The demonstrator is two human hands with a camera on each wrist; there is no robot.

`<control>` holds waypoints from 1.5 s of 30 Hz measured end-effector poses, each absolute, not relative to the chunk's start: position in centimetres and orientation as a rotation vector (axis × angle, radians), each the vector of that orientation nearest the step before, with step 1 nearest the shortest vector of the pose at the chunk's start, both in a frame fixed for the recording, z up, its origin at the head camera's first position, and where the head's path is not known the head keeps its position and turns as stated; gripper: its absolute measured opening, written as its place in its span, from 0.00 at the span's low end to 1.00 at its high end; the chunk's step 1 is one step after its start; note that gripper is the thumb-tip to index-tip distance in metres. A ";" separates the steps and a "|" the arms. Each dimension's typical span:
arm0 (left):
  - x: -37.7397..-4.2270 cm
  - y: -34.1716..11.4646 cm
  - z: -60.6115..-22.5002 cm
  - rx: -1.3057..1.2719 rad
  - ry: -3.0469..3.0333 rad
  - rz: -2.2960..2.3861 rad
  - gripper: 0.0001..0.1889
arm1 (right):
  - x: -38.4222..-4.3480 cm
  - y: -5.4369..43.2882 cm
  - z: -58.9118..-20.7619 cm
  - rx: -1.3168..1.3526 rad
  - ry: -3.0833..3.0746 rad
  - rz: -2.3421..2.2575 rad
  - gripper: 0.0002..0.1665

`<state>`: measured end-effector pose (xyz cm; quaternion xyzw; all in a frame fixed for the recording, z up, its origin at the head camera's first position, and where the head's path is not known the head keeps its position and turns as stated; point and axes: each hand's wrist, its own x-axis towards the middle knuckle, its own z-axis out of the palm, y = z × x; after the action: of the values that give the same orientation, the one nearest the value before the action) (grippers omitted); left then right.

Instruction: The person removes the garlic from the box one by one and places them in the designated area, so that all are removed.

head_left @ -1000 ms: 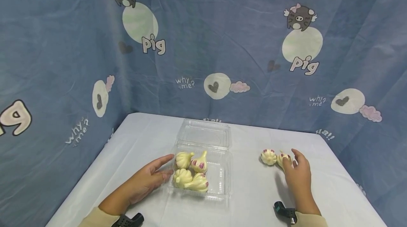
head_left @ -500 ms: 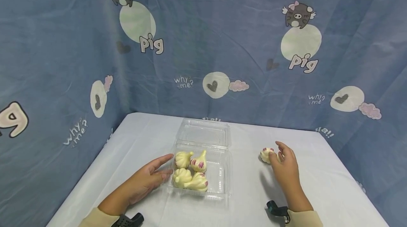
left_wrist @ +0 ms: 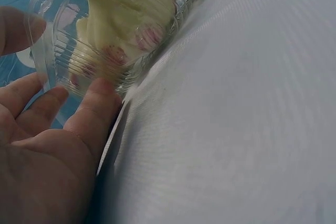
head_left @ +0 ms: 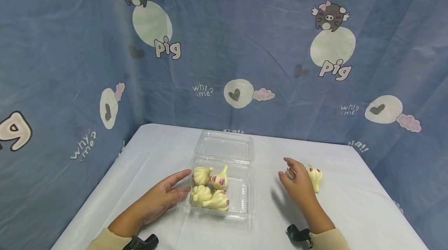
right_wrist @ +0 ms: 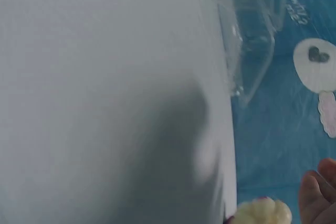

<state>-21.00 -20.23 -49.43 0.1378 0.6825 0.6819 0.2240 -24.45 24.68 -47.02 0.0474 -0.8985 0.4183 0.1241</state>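
Note:
The fingers of my left hand (head_left: 161,197) lie fairly straight against the left side of a clear plastic clamshell box (head_left: 241,191). In the left wrist view, its fingertips (left_wrist: 102,90) meet the ribbed wall. Several garlic bulbs (head_left: 219,180) fill the left half of the box. My right hand (head_left: 299,184) hovers over the table with fingers apart and loosely bent. Behind it, a garlic bulb (right_wrist: 262,212) is mostly hidden in the head view; the right wrist view shows it beside the fingers, with a gap. Another garlic bulb (head_left: 315,178) lies just right of that hand.
The box's lid (head_left: 224,147) is folded back flat toward the rear of the white-covered table (head_left: 269,156). A blue patterned cloth (head_left: 245,28) hangs behind the table and along its sides.
My right hand has moved left, from the right-hand garlic bulb across to the left one, uncovering the first. The left hand and the box stay where they were.

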 end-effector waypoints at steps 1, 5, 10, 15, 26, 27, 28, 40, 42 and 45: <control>-21.0 -20.2 -49.4 0.380 1.883 1.883 0.39 | -24.4 24.4 -47.2 0.149 -2.626 1.222 0.32; -20.8 -20.3 -49.3 0.382 1.876 1.883 0.40 | -24.2 23.5 -47.4 0.201 -2.622 1.234 0.33; -20.8 -20.4 -49.4 0.387 1.874 1.891 0.40 | -23.9 22.4 -47.0 0.262 -2.618 1.258 0.33; -20.9 -20.4 -49.5 0.395 1.872 1.887 0.39 | -23.6 21.4 -46.4 0.312 -2.618 1.277 0.33; -21.1 -20.3 -49.1 0.359 1.890 1.902 0.40 | -23.5 19.6 -45.4 0.474 -2.612 1.340 0.33; -21.1 -20.3 -49.1 0.352 1.892 1.904 0.40 | -23.5 19.4 -45.3 0.485 -2.610 1.343 0.32; -21.1 -20.3 -49.1 0.348 1.892 1.906 0.40 | -23.4 19.3 -45.2 0.488 -2.612 1.344 0.32; -21.0 -20.3 -49.6 0.351 1.877 1.898 0.40 | -21.2 17.1 -44.4 0.510 -2.604 1.503 0.33; -21.0 -20.3 -49.6 0.360 1.876 1.901 0.39 | -21.0 16.8 -44.4 0.524 -2.606 1.508 0.33; -20.9 -20.3 -49.6 0.361 1.876 1.897 0.39 | -20.8 16.3 -44.6 0.536 -2.616 1.512 0.33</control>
<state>-20.91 -20.27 -49.59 0.1308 0.6793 0.6869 0.2227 -20.85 16.32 -44.57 0.1746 -0.8520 0.4923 0.0365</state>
